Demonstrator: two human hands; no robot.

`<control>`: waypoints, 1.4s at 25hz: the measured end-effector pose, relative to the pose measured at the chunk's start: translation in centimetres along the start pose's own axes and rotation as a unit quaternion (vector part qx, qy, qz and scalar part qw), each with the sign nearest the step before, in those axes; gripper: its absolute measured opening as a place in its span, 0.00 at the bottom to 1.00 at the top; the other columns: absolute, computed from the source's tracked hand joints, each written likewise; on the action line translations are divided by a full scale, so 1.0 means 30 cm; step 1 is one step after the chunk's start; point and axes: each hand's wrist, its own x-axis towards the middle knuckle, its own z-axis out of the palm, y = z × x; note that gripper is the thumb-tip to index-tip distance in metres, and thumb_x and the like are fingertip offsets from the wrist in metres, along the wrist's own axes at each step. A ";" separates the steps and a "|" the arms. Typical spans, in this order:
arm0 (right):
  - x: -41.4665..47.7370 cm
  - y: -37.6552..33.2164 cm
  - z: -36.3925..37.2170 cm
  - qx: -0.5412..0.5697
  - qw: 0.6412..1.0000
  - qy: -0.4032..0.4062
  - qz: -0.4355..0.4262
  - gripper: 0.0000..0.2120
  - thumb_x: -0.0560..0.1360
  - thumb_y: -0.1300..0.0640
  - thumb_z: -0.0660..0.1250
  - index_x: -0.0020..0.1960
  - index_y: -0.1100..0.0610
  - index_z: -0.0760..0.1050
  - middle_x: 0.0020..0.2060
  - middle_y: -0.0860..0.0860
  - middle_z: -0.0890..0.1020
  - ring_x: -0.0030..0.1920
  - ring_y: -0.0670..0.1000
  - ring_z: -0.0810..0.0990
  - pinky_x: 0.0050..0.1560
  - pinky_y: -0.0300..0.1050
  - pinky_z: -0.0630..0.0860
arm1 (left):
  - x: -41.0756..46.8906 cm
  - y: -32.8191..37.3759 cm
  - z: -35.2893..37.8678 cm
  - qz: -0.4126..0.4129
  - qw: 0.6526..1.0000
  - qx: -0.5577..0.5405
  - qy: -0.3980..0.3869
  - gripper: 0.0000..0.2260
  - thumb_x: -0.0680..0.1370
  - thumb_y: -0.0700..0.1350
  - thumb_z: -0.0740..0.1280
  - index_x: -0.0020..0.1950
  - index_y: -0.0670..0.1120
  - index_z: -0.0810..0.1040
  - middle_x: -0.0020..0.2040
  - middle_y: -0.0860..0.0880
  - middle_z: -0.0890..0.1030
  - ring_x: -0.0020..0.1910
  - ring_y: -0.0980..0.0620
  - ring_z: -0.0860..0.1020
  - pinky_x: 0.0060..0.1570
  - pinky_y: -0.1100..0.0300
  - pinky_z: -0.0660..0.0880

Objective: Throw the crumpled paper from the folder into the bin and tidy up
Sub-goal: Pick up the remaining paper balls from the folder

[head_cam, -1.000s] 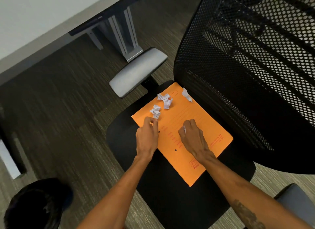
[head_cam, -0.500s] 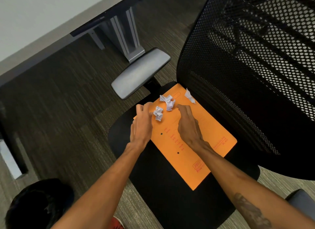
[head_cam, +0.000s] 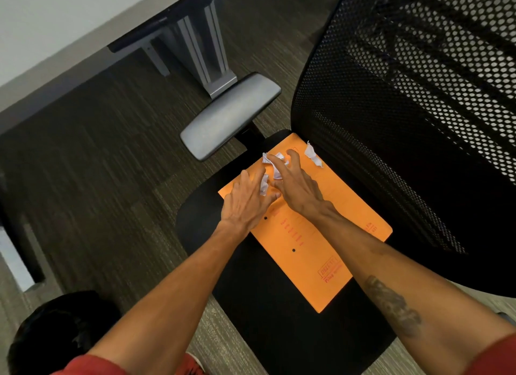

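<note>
An orange folder (head_cam: 307, 235) lies on the black seat of an office chair (head_cam: 251, 304). Three white crumpled papers sit at its far end. My left hand (head_cam: 247, 200) pinches the small nearest crumpled paper (head_cam: 264, 185) between finger and thumb. My right hand (head_cam: 297, 184) curls its fingers over the middle crumpled paper (head_cam: 275, 163). The third crumpled paper (head_cam: 312, 155) lies loose by the folder's far right edge, against the chair's back. A dark round bin (head_cam: 55, 332) shows at the bottom left on the floor.
The chair's mesh backrest (head_cam: 405, 109) rises on the right. A grey armrest (head_cam: 231, 116) juts out left of the folder. A desk leg (head_cam: 209, 53) and desk edge stand beyond it on the carpet. A red sleeve shows at the bottom.
Both hands have moved forward along the folder from its middle to the crumpled papers at its far end and closed onto two of them. The third paper has not moved.
</note>
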 end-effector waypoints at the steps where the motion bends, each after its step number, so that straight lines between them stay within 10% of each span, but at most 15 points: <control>1: 0.006 0.001 0.005 -0.007 1.000 -0.005 -0.001 0.28 0.82 0.55 0.63 0.78 0.45 0.57 0.74 0.57 0.57 0.51 0.58 0.77 0.39 0.48 0.75 | -0.005 0.000 0.005 -0.004 1.000 0.010 -0.002 0.25 0.78 0.63 0.63 0.69 0.51 0.64 0.55 0.46 0.71 0.47 0.49 0.77 0.39 0.57 0.76; 12: -0.052 0.012 0.048 -0.028 1.000 0.008 0.009 0.10 0.81 0.55 0.66 0.60 0.57 0.72 0.55 0.55 0.72 0.45 0.55 0.77 0.45 0.53 0.79 | -0.046 0.011 0.021 -0.014 1.000 -0.003 -0.003 0.09 0.82 0.50 0.58 0.48 0.46 0.70 0.46 0.48 0.74 0.41 0.46 0.76 0.35 0.54 0.67; 18: -0.137 0.020 0.064 -0.018 0.999 0.045 0.010 0.05 0.80 0.62 0.62 0.56 0.61 0.71 0.45 0.56 0.77 0.37 0.54 0.75 0.37 0.50 0.75 | -0.091 0.019 0.019 -0.101 0.961 -0.252 -0.046 0.12 0.81 0.45 0.58 0.62 0.54 0.73 0.41 0.46 0.82 0.39 0.49 0.80 0.36 0.56 0.77; 24: -0.198 0.053 0.066 0.066 0.995 0.066 0.044 0.11 0.80 0.63 0.61 0.60 0.60 0.79 0.50 0.55 0.77 0.44 0.55 0.78 0.44 0.47 0.74 | -0.154 0.020 0.038 -0.122 0.929 -0.350 0.012 0.15 0.80 0.34 0.55 0.45 0.54 0.70 0.44 0.50 0.73 0.33 0.54 0.68 0.30 0.61 0.64; 35: -0.216 0.119 0.009 0.115 0.968 0.179 0.132 0.16 0.79 0.58 0.68 0.34 0.59 0.70 0.41 0.50 0.72 0.34 0.48 0.72 0.32 0.39 0.68 | -0.201 0.029 0.008 -0.200 0.883 -0.419 0.071 0.14 0.75 0.46 0.67 0.34 0.48 0.64 0.30 0.53 0.65 0.29 0.55 0.61 0.28 0.56 0.63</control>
